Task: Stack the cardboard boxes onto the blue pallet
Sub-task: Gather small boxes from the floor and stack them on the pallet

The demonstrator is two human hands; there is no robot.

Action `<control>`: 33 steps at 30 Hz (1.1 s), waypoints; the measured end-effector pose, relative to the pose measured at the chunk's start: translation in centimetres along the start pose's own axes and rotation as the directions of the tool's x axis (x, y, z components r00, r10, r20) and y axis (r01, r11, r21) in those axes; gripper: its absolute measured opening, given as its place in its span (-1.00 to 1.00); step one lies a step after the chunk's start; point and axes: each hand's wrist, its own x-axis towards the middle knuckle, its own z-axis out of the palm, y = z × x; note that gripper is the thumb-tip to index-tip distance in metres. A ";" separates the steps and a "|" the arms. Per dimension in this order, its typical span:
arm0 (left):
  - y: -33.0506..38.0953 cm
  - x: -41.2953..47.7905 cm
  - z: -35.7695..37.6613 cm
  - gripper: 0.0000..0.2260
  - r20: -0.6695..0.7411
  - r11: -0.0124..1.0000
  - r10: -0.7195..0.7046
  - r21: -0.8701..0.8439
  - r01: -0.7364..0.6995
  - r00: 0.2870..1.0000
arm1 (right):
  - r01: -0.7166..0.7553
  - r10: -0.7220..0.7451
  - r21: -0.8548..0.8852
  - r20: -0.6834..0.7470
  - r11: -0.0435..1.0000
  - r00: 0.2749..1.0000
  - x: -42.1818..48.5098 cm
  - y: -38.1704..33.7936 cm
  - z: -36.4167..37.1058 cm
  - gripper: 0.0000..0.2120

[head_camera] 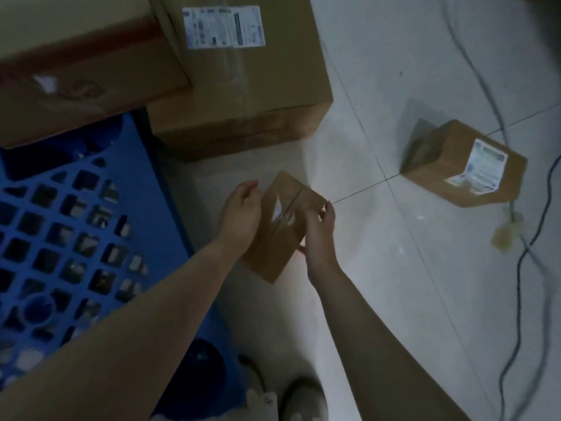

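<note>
A small taped cardboard box (283, 220) is held between both hands just above or on the white floor, right of the blue pallet (60, 226). My left hand (241, 214) presses its left side. My right hand (318, 238) grips its right side, fingers curled over the top edge. A large box with a white label (239, 74) stands at the pallet's far right corner. Another big box (82, 59) rests on the pallet at the upper left. A small labelled box (464, 165) lies on the floor to the right.
Cables (516, 208) with a pale plug run down the right side of the tiled floor (394, 71). My shoes (300, 399) show at the bottom edge. The pallet's grid top is bare on the near left.
</note>
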 end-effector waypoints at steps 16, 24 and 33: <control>15.5 -9.8 -4.5 -0.77 0.028 0.882 0.471 0.016 -0.471 0.882 | 0.227 -0.224 0.082 -0.039 0.970 0.974 -8.9 -17.3 -2.8 -0.54; 28.8 -19.7 -11.8 -0.07 -0.023 0.903 0.406 0.164 -0.397 0.913 | 0.418 -0.427 0.122 0.051 0.900 0.903 -21.0 -30.8 -3.5 -0.04; 34.0 -32.8 -21.9 -0.11 -0.229 0.879 0.442 -0.082 -0.469 0.868 | 0.570 -0.587 0.155 0.311 0.807 0.747 -34.5 -38.7 0.7 0.15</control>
